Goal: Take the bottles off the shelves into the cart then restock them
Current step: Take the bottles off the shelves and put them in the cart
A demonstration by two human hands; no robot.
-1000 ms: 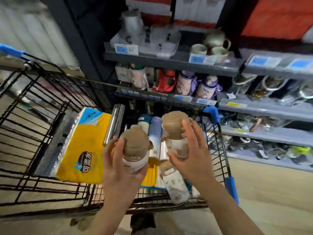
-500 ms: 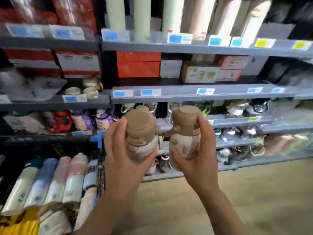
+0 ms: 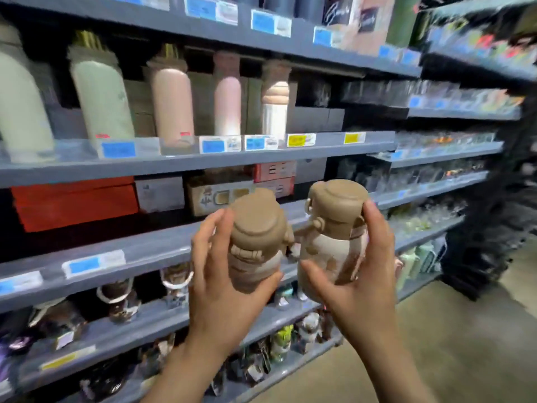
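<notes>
Head view: left hand (image 3: 220, 289) grips one brown-capped bottle (image 3: 255, 242), right hand (image 3: 354, 286) another (image 3: 334, 228), before the shelves (image 3: 174, 164).

- My left hand (image 3: 223, 289) sits at lower centre of the frame, forearm rising from the bottom edge, fingers and thumb curled around a brown-capped bottle (image 3: 255, 242).
- My right hand (image 3: 360, 283), just to its right, wraps a second brown-capped bottle (image 3: 334, 231), thumb underneath, fingers up its far side.
</notes>
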